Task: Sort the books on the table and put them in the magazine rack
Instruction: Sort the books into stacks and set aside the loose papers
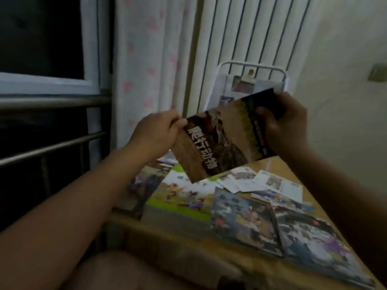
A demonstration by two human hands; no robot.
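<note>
Head view: a dim room seen from above the person's forearms, both reaching forward over a wooden tabletop (270,164).
Left hand (156,130): raised above the tabletop, forearm slanting up from the lower left; its fingers are curled and pinch the upper left corner of the brown book.
Right hand (287,124): raised at about the same height, forearm coming in from the right edge; thumb on the front cover, the other fingers wrapped behind the dark right end of the book.
Brown book (222,135): held in the air between both hands, tilted with its right end higher, cover facing the camera, large white characters running down it.
Magazine rack (254,80): white wire frame standing at the far side of the tabletop, just behind the held book, with papers already in it.
Other books: a green-edged book (178,197), a blue-toned book (243,222) and another book (314,233) lie flat, overlapping.
Loose leaflets (270,183): scattered beyond them.
Backdrop: curtain (150,59) and radiator (247,28).
</note>
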